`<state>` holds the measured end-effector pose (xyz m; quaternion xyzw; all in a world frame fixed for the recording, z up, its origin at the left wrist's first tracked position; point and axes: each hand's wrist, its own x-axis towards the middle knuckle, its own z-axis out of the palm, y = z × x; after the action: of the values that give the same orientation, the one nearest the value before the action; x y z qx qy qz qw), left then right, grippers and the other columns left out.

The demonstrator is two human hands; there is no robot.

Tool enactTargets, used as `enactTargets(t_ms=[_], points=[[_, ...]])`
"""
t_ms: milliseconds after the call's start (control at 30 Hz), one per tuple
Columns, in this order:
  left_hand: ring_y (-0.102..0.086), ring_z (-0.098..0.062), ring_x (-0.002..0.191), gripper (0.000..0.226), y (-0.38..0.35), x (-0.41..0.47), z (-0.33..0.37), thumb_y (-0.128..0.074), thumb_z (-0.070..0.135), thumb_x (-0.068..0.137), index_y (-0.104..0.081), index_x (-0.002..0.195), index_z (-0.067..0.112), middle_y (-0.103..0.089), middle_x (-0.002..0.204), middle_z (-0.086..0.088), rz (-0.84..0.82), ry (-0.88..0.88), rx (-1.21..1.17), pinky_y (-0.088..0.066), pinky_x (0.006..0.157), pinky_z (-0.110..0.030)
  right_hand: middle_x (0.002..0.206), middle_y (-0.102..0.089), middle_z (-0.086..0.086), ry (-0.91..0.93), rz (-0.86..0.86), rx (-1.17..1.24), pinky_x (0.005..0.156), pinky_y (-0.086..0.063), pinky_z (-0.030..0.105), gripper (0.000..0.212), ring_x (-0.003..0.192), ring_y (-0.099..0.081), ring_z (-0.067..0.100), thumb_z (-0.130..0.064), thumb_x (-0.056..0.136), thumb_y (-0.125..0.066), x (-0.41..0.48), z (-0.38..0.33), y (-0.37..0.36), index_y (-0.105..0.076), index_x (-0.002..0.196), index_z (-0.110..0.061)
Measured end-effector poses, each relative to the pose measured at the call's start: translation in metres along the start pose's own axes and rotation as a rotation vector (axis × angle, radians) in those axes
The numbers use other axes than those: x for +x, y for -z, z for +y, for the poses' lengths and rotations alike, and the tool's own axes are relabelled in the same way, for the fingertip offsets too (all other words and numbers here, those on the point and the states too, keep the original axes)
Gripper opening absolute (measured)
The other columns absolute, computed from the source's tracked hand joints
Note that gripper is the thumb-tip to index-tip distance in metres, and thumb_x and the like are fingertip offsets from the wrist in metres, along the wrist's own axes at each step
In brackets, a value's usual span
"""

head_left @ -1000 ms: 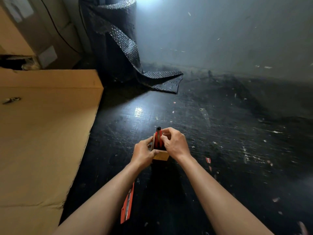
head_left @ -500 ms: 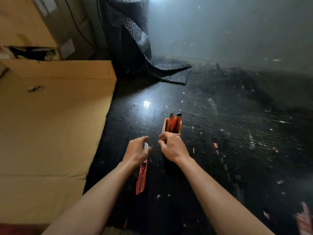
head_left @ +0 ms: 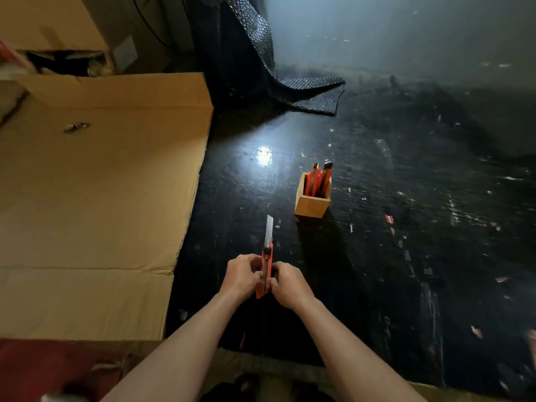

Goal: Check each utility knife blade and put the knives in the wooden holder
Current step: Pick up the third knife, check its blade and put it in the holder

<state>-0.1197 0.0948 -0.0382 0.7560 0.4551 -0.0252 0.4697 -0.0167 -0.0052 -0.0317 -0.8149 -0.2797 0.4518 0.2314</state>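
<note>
A red utility knife (head_left: 267, 264) is held upright between both hands, its silver blade (head_left: 269, 226) pushed out and pointing away from me. My left hand (head_left: 242, 275) grips its left side and my right hand (head_left: 287, 281) grips its right side, thumbs on the body. A small square wooden holder (head_left: 311, 203) stands on the black table beyond and to the right of the hands. Red knives (head_left: 317, 181) stand in it, handles up.
A large flattened cardboard sheet (head_left: 95, 198) covers the left side. A roll of dark bubble wrap (head_left: 249, 59) stands at the back, its loose end lying on the black scratched table (head_left: 406, 227). Small paper scraps dot the surface at right.
Both hands left the holder and came toward me. They picked up the red knife that lay on the table, and its blade is now pushed out.
</note>
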Motion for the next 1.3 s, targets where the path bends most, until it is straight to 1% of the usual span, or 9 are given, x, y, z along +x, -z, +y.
enactTargets(t_ms=[233,400,500,600,733,833,933,1033,1300], points=[[-0.067,-0.001,0.088,0.035,-0.011,-0.007,-0.006,-0.074,0.002,0.086,-0.075,0.114,0.023,-0.075,0.099,0.01,0.036,0.077,-0.174,-0.05,0.079,-0.015,0.098,-0.071,-0.004,-0.006,0.136,0.219,0.073,-0.064,0.03,0.021,0.082,-0.073,0.007,-0.014,0.095,-0.066,-0.014,0.004,-0.012,-0.059,0.11,-0.026],[-0.072,-0.006,0.095,0.036,0.0,-0.003,0.01,-0.074,0.001,0.086,-0.075,0.115,0.022,-0.076,0.101,0.007,0.08,0.021,-0.295,-0.061,0.088,-0.032,0.099,-0.07,-0.005,0.028,0.192,0.31,0.066,-0.061,0.024,0.022,0.084,-0.073,0.008,-0.011,0.092,-0.068,-0.014,-0.008,0.012,-0.062,0.106,-0.028],[-0.076,-0.013,0.093,0.035,0.014,0.001,0.031,-0.074,-0.002,0.086,-0.076,0.114,0.019,-0.078,0.1,0.003,0.096,-0.065,-0.359,-0.064,0.076,-0.03,0.098,-0.073,-0.003,0.106,0.24,0.356,0.07,-0.065,0.033,0.021,0.085,-0.074,0.01,-0.012,0.09,-0.071,-0.013,-0.017,0.031,-0.065,0.102,-0.028],[-0.075,-0.013,0.096,0.035,0.032,0.005,0.06,-0.073,-0.004,0.086,-0.074,0.116,0.016,-0.078,0.103,0.001,0.089,-0.163,-0.406,-0.064,0.078,-0.029,0.098,-0.075,-0.002,0.208,0.289,0.407,0.077,-0.065,0.044,0.022,0.09,-0.074,0.014,-0.012,0.086,-0.073,-0.014,-0.03,0.055,-0.066,0.101,-0.028],[-0.077,-0.028,0.098,0.037,0.057,0.01,0.105,-0.068,-0.006,0.091,-0.069,0.123,0.011,-0.076,0.112,-0.012,-0.027,-0.212,-0.577,-0.065,0.079,-0.049,0.104,-0.076,0.003,0.332,0.309,0.472,0.081,-0.064,0.046,0.023,0.096,-0.075,0.018,-0.009,0.089,-0.072,-0.018,-0.049,0.099,-0.065,0.109,-0.019],[-0.078,-0.029,0.094,0.043,0.071,0.011,0.139,-0.065,-0.011,0.091,-0.065,0.13,0.008,-0.076,0.113,-0.018,-0.093,-0.271,-0.655,-0.066,0.075,-0.045,0.105,-0.076,0.012,0.407,0.314,0.522,0.077,-0.065,0.047,0.026,0.092,-0.077,0.023,-0.001,0.09,-0.068,-0.025,-0.063,0.132,-0.062,0.115,-0.008],[-0.078,-0.033,0.091,0.049,0.078,0.01,0.17,-0.065,-0.017,0.088,-0.064,0.131,0.004,-0.075,0.113,-0.023,-0.121,-0.299,-0.746,-0.066,0.072,-0.046,0.104,-0.075,0.01,0.462,0.374,0.452,0.074,-0.065,0.036,0.026,0.089,-0.077,0.019,0.001,0.092,-0.065,-0.033,-0.075,0.16,-0.061,0.117,-0.006],[-0.079,-0.03,0.086,0.053,0.081,0.01,0.194,-0.058,-0.024,0.087,-0.066,0.13,0.004,-0.078,0.106,-0.019,-0.102,-0.332,-0.783,-0.065,0.067,-0.042,0.1,-0.075,0.005,0.505,0.45,0.406,0.074,-0.066,0.04,0.027,0.085,-0.076,0.018,-0.007,0.092,-0.069,-0.038,-0.084,0.182,-0.061,0.118,-0.009],[-0.078,-0.027,0.083,0.054,0.094,0.01,0.24,-0.053,-0.026,0.087,-0.068,0.126,0.008,-0.08,0.101,-0.015,-0.144,-0.403,-0.775,-0.066,0.07,-0.042,0.109,-0.072,-0.001,0.655,0.707,0.148,0.084,-0.06,0.032,0.034,0.095,-0.068,0.01,-0.02,0.095,-0.068,-0.052,-0.121,0.249,-0.063,0.128,-0.027]])
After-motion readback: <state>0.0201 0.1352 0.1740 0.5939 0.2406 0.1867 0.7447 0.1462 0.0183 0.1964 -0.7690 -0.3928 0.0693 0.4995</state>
